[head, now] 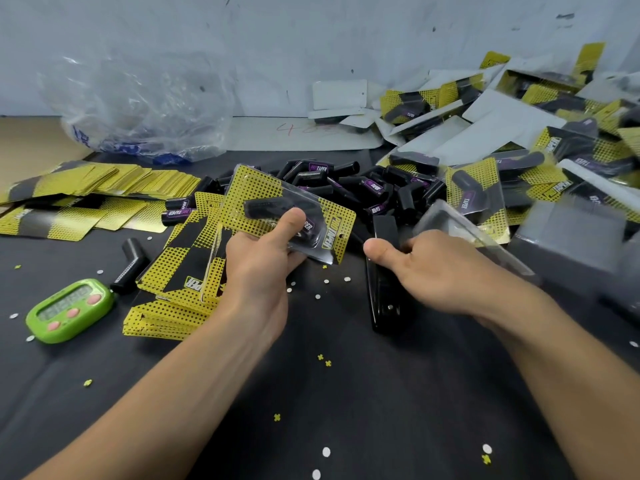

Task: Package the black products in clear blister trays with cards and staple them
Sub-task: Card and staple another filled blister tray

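Hands work low over the dark surface (pixel 311 393): the left hand (pixel 256 265) has its grip closed on a filled pack (pixel 322 216), thumb pressed on the blister over the black product (pixel 263 207), probably to keep the layers aligned for stapling. The right hand (pixel 436 271) curls its grip under a blurred empty tray (pixel 460 226). Between them lies the stapler (pixel 382 306), within easy reach; beyond sit loose products (pixel 349 188), cards (pixel 86 181) to the left, and finished packs (pixel 519 140) heaped far right, likely tossed clear.
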